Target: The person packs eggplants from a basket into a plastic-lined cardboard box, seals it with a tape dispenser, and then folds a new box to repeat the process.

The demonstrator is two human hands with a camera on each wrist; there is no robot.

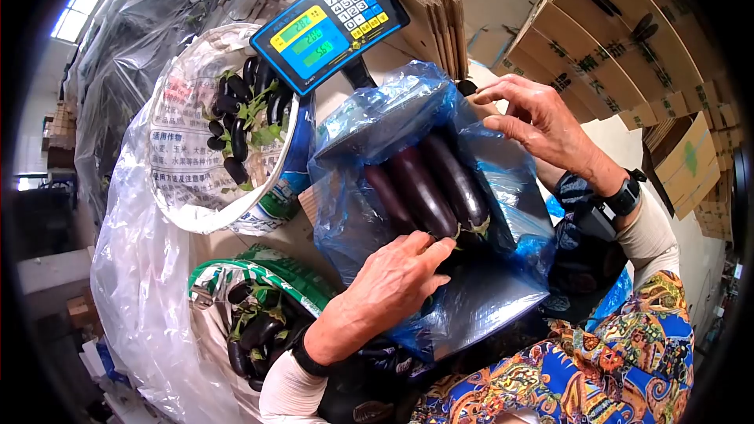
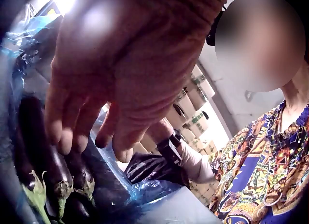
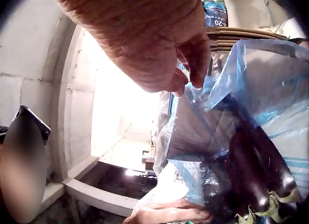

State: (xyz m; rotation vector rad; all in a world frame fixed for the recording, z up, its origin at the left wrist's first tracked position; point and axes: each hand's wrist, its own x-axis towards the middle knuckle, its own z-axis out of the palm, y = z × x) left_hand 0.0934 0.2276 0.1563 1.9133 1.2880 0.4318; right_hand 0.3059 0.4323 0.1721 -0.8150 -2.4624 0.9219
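A: Where were the eggplants?
B: Long, glossy dark-purple eggplants (image 1: 420, 184), at least three, lay side by side in a crinkled, translucent blue plastic bag (image 1: 338, 220). Pale-green leafy caps (image 1: 475, 228) faced the multicoloured patterned shirt (image 1: 581, 369). Probably laid parallel to nest flat.
A: Left hand?
B: Left hand (image 1: 400, 271) was over the cap ends, fingers loosely bent, nothing gripped. Likely there to even up the ends. Couldn't confirm contact.
A: Right?
B: Right hand (image 1: 542, 122) was at the bag's far edge, fingers bent, thumb and forefinger apart. Couldn't tell if it had hold of the film. Position would suit managing that edge.
A: Why was the bag spread so wide?
B: Film lay over flat grey panels (image 1: 487, 302), box flaps I'd guess. That left the mouth open to both hands.
A: Rest of the layout?
B: Blue-framed black electronic scale display (image 1: 310, 47) stood just behind the bag, angled for reading, I'd say. White printed woven sack (image 1: 177, 102) and green-and-white woven sack (image 1: 310, 286), both holding dark eggplants, sat on the left side, presumably for easy reach.
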